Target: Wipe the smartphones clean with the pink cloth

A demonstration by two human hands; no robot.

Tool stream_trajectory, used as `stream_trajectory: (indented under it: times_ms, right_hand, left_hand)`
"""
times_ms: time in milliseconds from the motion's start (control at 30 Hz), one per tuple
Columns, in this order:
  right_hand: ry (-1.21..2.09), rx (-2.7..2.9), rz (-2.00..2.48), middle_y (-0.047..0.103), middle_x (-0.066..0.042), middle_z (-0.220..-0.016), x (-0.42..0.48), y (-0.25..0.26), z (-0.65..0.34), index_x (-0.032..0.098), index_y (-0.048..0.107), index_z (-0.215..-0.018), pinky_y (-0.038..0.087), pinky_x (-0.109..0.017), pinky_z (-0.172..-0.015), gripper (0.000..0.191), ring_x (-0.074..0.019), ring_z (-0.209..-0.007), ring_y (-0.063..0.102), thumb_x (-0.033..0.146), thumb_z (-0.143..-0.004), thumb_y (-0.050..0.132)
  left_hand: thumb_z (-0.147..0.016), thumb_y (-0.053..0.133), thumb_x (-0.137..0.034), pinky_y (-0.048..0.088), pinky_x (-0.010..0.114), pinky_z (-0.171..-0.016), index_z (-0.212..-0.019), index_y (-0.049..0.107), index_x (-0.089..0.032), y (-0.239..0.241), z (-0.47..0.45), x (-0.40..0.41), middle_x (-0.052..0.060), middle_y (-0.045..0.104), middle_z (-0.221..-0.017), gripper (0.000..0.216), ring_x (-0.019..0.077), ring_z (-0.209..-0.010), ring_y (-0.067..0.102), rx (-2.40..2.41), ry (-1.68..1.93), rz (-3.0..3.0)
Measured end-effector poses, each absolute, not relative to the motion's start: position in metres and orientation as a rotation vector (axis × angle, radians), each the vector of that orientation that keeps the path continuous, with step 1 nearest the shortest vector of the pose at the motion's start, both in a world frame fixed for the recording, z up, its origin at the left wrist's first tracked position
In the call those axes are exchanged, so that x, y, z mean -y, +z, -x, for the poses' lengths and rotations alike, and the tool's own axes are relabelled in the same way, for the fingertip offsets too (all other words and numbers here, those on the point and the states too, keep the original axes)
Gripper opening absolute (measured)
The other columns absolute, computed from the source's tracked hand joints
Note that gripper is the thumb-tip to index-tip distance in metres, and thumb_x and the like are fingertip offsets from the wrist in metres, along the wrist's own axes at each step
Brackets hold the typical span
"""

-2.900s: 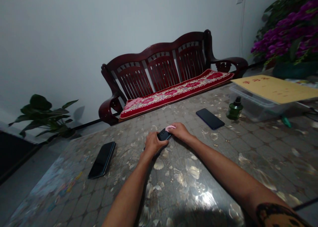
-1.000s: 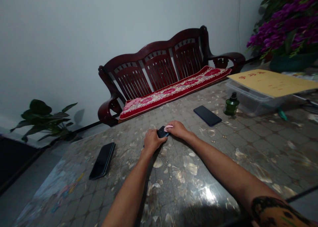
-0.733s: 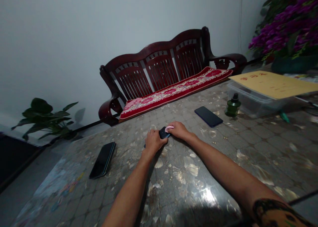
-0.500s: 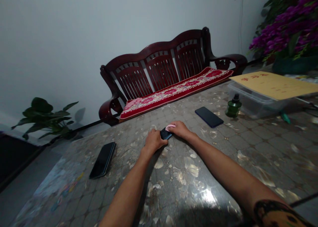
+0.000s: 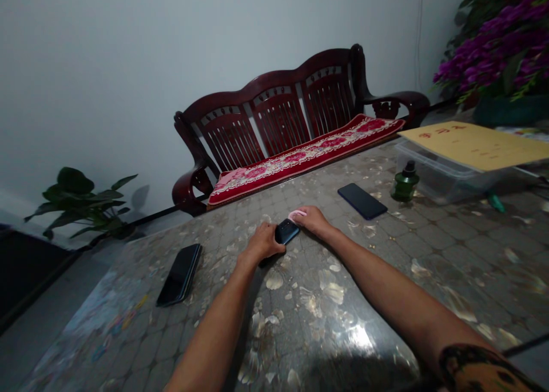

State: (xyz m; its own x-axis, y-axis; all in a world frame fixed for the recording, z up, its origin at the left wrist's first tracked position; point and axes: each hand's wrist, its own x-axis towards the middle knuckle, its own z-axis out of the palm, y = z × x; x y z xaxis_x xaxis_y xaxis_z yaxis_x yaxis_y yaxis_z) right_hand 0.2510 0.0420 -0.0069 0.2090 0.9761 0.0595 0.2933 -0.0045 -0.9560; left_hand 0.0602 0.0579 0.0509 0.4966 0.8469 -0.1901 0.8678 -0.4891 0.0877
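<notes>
A dark blue smartphone (image 5: pixel 287 230) is just above or on the table near its middle, its back with the camera facing up. My left hand (image 5: pixel 263 242) grips it from the left, fingers over the far edge and thumb along the near one, covering part of it. At the phone's upper right corner, my right hand (image 5: pixel 312 218) pinches a small pink cloth (image 5: pixel 297 214). The cloth touches or lies very close to the phone's edge; I cannot tell which.
A stack of dark phones (image 5: pixel 179 274) lies to the left, another phone (image 5: pixel 362 201) to the right. Beyond that stand a green bottle (image 5: pixel 405 183) and a clear plastic box (image 5: pixel 446 185) under a yellow envelope (image 5: pixel 476 146). A wooden bench (image 5: pixel 274 88) is behind the table.
My right hand and the pink cloth have shifted off the phone's back to its upper right edge, showing more of the phone. The left hand has moved slightly left.
</notes>
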Motion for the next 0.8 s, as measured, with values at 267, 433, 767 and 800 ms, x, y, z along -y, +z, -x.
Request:
stream_trajectory:
  times_ms: [267, 433, 767, 800]
  right_hand:
    - [0.796, 1.336, 1.558, 0.073, -0.001, -0.077, -0.041, -0.009, -0.252, 0.016, 0.077, -0.089, 0.041, -0.021, -0.062, 0.024, -0.0162, -0.073, 0.063, 0.035, -0.079, 0.066]
    - [0.796, 1.360, 1.575, 0.074, -0.001, -0.080, -0.038, -0.007, -0.252, 0.017, 0.077, -0.091, 0.042, -0.021, -0.063, 0.025, -0.0163, -0.074, 0.064, 0.038, -0.080, 0.067]
    - [0.788, 1.322, 1.572, 0.075, -0.001, -0.081, -0.037, -0.004, -0.252, 0.017, 0.078, -0.093, 0.043, -0.022, -0.065, 0.026, -0.0173, -0.077, 0.065, 0.036, -0.080, 0.066]
    - [0.786, 1.326, 1.573, 0.075, -0.001, -0.082, -0.037, -0.004, -0.251, 0.017, 0.078, -0.093, 0.043, -0.022, -0.065, 0.025, -0.0173, -0.078, 0.065, 0.035, -0.079, 0.066]
  left_hand:
    - [-0.060, 0.079, -0.032, 0.047, 0.034, -0.099, -0.137, 0.051, -0.021, 0.058, -0.050, -0.050, 0.014, 0.054, -0.134, 0.083, 0.0336, -0.127, 0.052, -1.498, -0.378, -2.551]
    - [-0.056, 0.079, -0.023, 0.049, 0.036, -0.097, -0.143, 0.044, -0.026, 0.063, -0.049, -0.043, 0.013, 0.051, -0.139, 0.093, 0.0352, -0.127, 0.051, -1.520, -0.474, -2.555]
    - [-0.067, 0.068, -0.007, 0.048, 0.030, -0.097, -0.148, 0.039, -0.023, 0.072, -0.041, -0.056, 0.011, 0.064, -0.128, 0.088, 0.0272, -0.118, 0.062, -1.435, -0.339, -2.541]
    - [-0.069, 0.064, -0.006, 0.049, 0.027, -0.095, -0.149, 0.038, -0.022, 0.071, -0.039, -0.057, 0.010, 0.066, -0.126, 0.086, 0.0248, -0.116, 0.064, -1.425, -0.329, -2.543]
